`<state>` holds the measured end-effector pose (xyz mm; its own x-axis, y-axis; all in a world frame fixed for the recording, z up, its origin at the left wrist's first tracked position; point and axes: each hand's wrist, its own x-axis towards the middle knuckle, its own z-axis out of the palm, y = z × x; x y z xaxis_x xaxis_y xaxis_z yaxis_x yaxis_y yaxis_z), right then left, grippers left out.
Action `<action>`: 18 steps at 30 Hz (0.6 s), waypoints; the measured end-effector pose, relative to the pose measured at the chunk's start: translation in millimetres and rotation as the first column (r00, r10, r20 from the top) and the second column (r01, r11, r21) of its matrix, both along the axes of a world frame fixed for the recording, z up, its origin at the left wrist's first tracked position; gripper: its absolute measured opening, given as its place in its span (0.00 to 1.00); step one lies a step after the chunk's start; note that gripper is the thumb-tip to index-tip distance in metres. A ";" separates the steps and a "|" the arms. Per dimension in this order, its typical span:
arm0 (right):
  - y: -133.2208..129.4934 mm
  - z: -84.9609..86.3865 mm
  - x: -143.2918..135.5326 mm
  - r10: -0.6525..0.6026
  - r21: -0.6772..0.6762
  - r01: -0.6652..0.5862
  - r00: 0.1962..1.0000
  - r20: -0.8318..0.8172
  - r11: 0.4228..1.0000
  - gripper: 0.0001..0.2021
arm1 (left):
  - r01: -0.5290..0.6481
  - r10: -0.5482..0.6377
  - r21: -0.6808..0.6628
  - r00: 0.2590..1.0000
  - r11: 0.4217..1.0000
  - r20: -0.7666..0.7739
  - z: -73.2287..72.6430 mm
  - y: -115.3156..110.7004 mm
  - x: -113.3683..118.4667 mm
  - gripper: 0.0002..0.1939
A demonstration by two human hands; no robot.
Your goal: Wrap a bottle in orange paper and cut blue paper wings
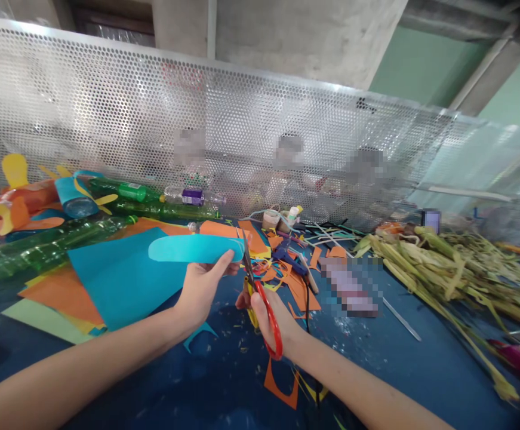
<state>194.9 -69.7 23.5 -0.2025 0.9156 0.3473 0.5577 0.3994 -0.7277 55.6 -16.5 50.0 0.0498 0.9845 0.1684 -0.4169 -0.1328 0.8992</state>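
Observation:
My left hand pinches a light blue strip of paper with a rounded left end. Around the red-handled scissors are the fingers of my right hand. The blades point up and lie at the strip's right end; whether they are cutting into it I cannot tell. Beneath my left hand lies a large blue sheet, on top of orange, yellow and pale green sheets. A blue paper offcut rests on the dark blue table below my hands.
Green plastic bottles and paper-decorated bottles lie at the left. Orange scraps, a blue glue gun and a blurred flat item are right of centre. Dried husks fill the right side. A perforated metal panel stands behind.

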 end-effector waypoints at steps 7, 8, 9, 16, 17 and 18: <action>-0.4 -0.7 1.6 0.027 -0.027 -0.028 0.999 -0.033 0.999 0.27 | -0.002 0.002 0.009 1.000 1.000 0.001 0.9 -1.8 0.2 0.11; -0.6 -0.7 1.6 0.029 -0.028 -0.030 0.999 -0.037 0.999 0.26 | 0.003 -0.003 0.009 1.000 1.000 0.004 0.9 -2.2 0.3 0.11; -0.8 -0.9 1.5 0.032 -0.031 -0.033 0.999 -0.042 0.999 0.26 | 0.007 -0.007 0.007 1.000 1.000 0.010 0.8 -2.6 0.4 0.11; -0.7 -2.5 0.6 0.043 -0.033 -0.046 0.997 -0.069 0.998 0.25 | 0.020 -0.019 -0.039 1.000 0.999 0.023 0.9 -6.3 1.3 0.13; -0.7 -2.4 0.4 0.046 -0.030 -0.048 0.997 -0.069 0.998 0.25 | 0.019 -0.018 -0.041 1.000 0.999 0.024 1.1 -6.8 1.3 0.13; -0.8 -2.0 0.3 0.048 -0.025 -0.050 0.997 -0.066 0.998 0.25 | 0.018 -0.017 -0.044 1.000 0.999 0.024 1.3 -7.2 1.2 0.13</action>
